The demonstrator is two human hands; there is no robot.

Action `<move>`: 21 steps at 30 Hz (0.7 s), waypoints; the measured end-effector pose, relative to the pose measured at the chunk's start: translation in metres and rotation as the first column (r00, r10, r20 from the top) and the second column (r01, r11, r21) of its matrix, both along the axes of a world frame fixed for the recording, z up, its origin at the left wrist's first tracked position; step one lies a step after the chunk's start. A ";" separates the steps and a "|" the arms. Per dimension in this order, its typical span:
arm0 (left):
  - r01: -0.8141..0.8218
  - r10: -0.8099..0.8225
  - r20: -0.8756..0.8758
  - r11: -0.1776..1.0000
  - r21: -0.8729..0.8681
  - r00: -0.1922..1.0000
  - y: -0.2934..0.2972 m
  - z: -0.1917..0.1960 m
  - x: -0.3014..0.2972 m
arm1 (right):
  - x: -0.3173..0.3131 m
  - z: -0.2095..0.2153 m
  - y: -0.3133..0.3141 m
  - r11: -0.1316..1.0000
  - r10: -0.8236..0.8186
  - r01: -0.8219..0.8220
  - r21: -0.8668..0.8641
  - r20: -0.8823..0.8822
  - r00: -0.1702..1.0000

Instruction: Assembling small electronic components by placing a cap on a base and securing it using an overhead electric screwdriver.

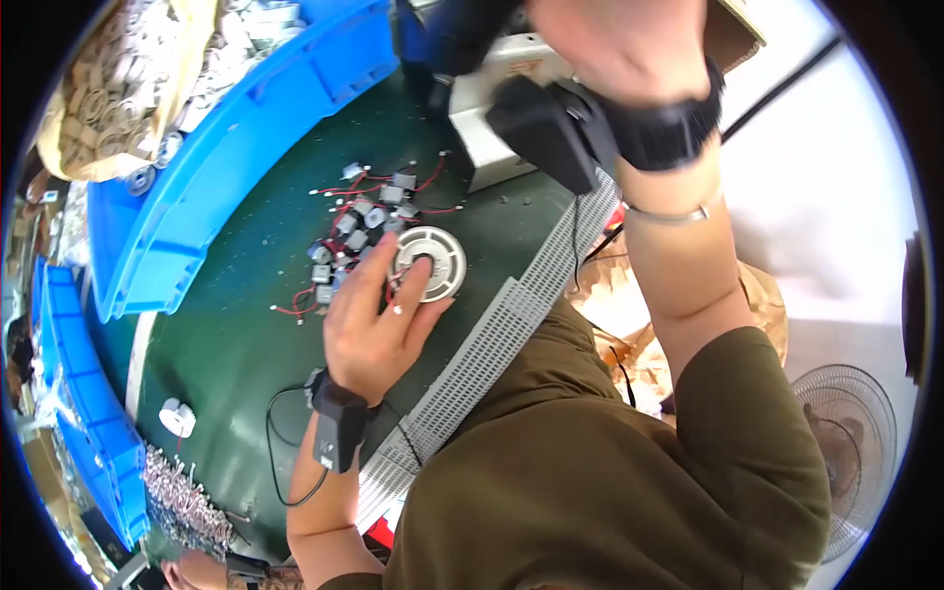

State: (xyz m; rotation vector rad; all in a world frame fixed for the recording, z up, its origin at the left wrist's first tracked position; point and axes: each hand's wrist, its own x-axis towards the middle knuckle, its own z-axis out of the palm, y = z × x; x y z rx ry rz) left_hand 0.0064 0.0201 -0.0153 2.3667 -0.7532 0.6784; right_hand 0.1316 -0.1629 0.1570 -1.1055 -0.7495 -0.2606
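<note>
A white round plastic part (444, 258) with a slotted ring lies on the green work surface in front of me. My left hand (379, 320) is closed about it, a finger over its middle and the thumb by its lower rim. A red wire with a white connector shows by those fingers. Left of the part, against my fingers, lies a pile of small grey motors (359, 231) with red and black wires. My right hand (624, 44) is up at the top edge, above a pale metal machine housing (487, 147). It is blurred, and its fingers are out of the picture.
A blue bin (236, 147) stands at the far left beside a bag of white plastic parts (118, 88). A white roll (177, 418) and bundled wires (187, 497) lie lower left, near another person's hand (182, 572). Perforated grey edging (482, 349) borders my side; a fan (846, 442) stands right.
</note>
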 end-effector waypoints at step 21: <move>0.021 -0.021 0.032 1.000 0.009 0.999 0.000 -0.010 0.003 | 0.002 -0.074 -0.065 0.987 -0.149 0.151 0.057 -0.032 0.988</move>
